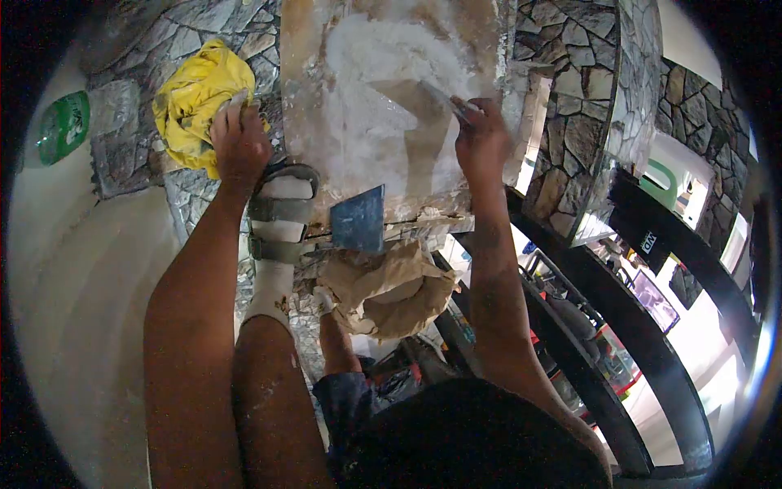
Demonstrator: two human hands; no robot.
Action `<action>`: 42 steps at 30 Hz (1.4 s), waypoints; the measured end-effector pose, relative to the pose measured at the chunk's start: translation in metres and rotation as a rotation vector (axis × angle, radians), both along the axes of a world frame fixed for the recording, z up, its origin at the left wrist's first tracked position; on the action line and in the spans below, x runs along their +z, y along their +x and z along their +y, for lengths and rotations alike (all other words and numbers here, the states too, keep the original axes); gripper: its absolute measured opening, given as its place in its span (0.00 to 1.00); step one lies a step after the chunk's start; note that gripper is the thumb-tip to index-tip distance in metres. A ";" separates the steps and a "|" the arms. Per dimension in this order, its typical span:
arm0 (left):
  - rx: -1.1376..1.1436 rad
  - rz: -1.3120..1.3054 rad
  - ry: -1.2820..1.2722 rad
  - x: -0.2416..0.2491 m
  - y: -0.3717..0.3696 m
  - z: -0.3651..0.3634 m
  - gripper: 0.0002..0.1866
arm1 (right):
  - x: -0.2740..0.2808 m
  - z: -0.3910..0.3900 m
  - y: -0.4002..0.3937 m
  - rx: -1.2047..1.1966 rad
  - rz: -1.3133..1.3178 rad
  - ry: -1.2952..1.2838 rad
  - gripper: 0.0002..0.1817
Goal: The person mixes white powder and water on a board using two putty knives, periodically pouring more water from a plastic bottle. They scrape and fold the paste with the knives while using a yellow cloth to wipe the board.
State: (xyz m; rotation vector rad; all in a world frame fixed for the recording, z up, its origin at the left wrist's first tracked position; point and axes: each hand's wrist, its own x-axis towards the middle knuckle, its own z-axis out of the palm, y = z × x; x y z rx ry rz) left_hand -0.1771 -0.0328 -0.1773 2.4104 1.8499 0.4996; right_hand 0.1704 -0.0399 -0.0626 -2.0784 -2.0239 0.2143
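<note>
Grip of the right hand (482, 140) is clamped on a scraper (444, 96), which slants up and left over a brown board (302, 57). Whether its blade touches the board is hard to make out. White paste (362, 57) is smeared across the middle of the board, with a dark patch beside the scraper.

Left fingers are bent against a crumpled yellow cloth (189, 98) just left of the board; whether that left hand (242, 145) is pinching the cloth does not show. Below it, a sandal (277, 209) is on one foot.

At the board's near edge sits a blue plate (358, 218), and just below that a crumpled paper sack (346, 281). Green plastic (65, 128) lies at far left, and dark bars (627, 301) curve along the right.
</note>
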 end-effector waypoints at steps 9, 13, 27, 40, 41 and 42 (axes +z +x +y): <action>-0.029 -0.015 0.078 0.013 0.006 0.003 0.18 | -0.020 -0.014 -0.020 0.187 -0.060 0.091 0.34; -0.030 0.012 0.053 0.011 0.006 0.004 0.18 | -0.020 -0.018 -0.017 0.193 -0.099 0.096 0.32; -0.010 -0.034 0.103 0.005 0.004 0.004 0.14 | 0.003 0.040 0.011 0.010 0.080 -0.024 0.08; -0.015 -0.031 0.081 0.009 0.005 0.004 0.14 | -0.018 0.024 0.002 0.119 0.027 0.158 0.07; -0.012 -0.035 0.067 0.011 0.005 0.005 0.14 | -0.020 0.016 -0.006 0.083 0.041 0.138 0.07; -0.016 -0.036 0.089 0.010 0.005 0.006 0.14 | -0.023 0.010 -0.011 0.048 0.059 0.117 0.06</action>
